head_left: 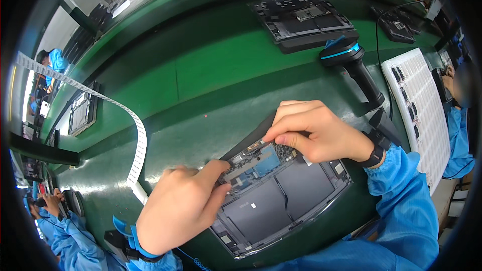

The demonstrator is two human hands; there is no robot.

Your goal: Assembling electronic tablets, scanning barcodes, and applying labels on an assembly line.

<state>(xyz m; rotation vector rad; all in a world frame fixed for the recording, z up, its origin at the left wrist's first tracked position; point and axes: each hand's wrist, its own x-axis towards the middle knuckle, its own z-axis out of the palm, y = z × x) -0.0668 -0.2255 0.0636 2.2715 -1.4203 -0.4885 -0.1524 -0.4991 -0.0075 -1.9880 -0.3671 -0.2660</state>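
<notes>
An opened laptop [286, 206] lies tilted in front of me, its inside facing up with dark, flat battery packs along the near side. A circuit board [256, 166] with a blue patch sits along its far side. My left hand [183, 206] is closed, with thumb and forefinger pinching the board's left end. At the board's far right edge, my right hand [314, 133] pinches with thumb and forefinger. Fingers cover both grip spots, and I cannot tell whether the board is raised or seated in the laptop.
A black barcode scanner [354, 68] stands beyond my right hand, near a white tray [422, 110] with small dark parts. Another opened laptop [304, 17] rests on the green shelf. A label strip [138, 135] curves down on the left. Co-workers' sleeves [457, 140] show at both sides.
</notes>
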